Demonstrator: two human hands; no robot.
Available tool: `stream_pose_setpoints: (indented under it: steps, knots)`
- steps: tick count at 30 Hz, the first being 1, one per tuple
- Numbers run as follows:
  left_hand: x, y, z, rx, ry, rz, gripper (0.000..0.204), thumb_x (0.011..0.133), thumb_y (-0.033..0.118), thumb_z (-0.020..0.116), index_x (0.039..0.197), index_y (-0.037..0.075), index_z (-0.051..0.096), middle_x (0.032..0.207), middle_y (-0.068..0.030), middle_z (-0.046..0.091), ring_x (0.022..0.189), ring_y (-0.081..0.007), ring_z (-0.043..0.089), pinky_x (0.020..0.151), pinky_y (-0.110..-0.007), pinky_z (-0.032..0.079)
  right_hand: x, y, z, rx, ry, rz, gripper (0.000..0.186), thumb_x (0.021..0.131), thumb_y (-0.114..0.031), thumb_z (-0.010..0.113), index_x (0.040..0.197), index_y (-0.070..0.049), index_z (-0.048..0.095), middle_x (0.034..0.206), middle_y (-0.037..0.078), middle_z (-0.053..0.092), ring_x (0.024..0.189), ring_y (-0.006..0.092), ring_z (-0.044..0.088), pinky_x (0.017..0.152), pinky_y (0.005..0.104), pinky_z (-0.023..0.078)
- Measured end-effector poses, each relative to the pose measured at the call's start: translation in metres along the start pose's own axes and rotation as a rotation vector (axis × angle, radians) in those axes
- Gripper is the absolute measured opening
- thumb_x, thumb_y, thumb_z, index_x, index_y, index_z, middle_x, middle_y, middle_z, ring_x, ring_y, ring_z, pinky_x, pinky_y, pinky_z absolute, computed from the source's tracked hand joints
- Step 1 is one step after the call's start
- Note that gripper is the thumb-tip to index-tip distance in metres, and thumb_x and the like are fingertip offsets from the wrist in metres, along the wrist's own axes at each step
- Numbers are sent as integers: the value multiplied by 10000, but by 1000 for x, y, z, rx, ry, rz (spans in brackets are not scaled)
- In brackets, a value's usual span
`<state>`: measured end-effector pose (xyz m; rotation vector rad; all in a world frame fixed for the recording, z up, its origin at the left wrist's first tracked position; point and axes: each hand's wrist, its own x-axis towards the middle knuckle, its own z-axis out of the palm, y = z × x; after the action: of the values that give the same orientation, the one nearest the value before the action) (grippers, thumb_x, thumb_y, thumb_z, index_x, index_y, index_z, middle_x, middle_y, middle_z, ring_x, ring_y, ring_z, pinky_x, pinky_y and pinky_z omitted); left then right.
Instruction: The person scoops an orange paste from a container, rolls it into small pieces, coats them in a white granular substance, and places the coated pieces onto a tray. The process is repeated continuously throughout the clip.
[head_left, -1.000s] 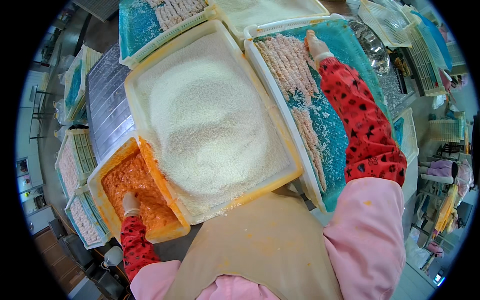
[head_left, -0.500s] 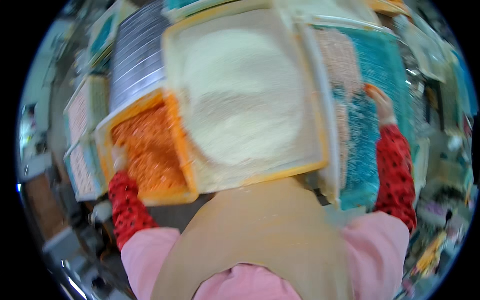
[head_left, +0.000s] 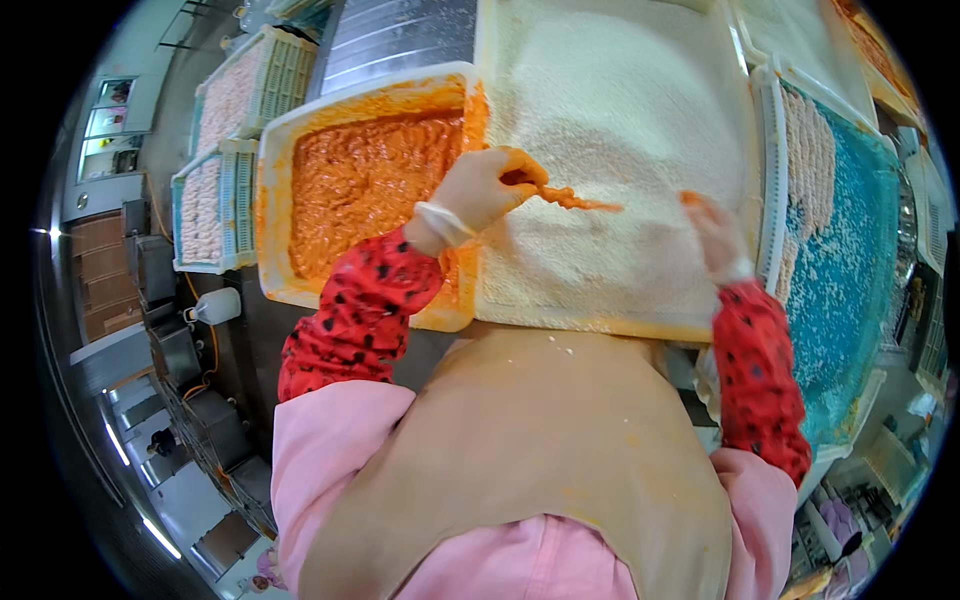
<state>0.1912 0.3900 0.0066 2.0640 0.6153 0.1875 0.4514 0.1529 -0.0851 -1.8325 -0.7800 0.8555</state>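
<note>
My gloved left hand (head_left: 480,190) is closed on an orange, batter-covered strip (head_left: 582,203) that hangs out to the right over a tray of pale crumbs (head_left: 610,100). Under and left of that hand is a tub of orange batter (head_left: 350,190). My right hand (head_left: 712,230) is over the right part of the crumb tray, orange at the fingertips and too blurred to show its grip. To its right, pale coated strips (head_left: 810,160) lie in rows on a blue tray (head_left: 850,270).
Crates of pale strips (head_left: 230,95) stand at the left, near a white jug (head_left: 215,306). A grey ridged metal surface (head_left: 390,40) lies behind the batter tub, and another white tray (head_left: 800,40) sits at the back right.
My left hand has risen out of the batter with an orange strip. My right hand has moved left from the blue tray to the crumbs. The view has swung, shifting the trays right.
</note>
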Motion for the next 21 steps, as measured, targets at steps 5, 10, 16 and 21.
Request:
stream_pose_setpoints:
  steps: [5,10,16,21]
  knots:
    - [9,-29,20,320,201,92,131,771,23,604,892,38,654,861,-133,639,800,-241,626,715,-306,486,16,-50,132,-700,-262,-13,348,833,-283,560,1079,-40,602,956,180,620,870,305,602,768,359,477]
    - [-27,-24,-31,265,369,45,120,754,63,635,871,45,658,862,-136,634,802,-288,615,699,-326,484,-17,-66,143,-959,-120,-370,507,754,-305,636,1176,-46,526,1177,177,517,1060,296,525,926,418,374]
    - [-37,-30,-34,246,368,-21,130,787,43,620,912,27,653,876,-116,644,799,-228,618,710,-296,474,7,-73,160,-702,-131,-159,381,825,-408,582,918,-41,623,760,89,611,838,217,588,839,374,406]
    - [-25,-34,-35,330,369,95,127,800,73,616,915,39,657,871,-131,646,801,-271,619,715,-324,474,11,-75,109,800,-205,497,435,929,-419,453,1076,-24,560,687,4,504,591,100,466,530,257,402]
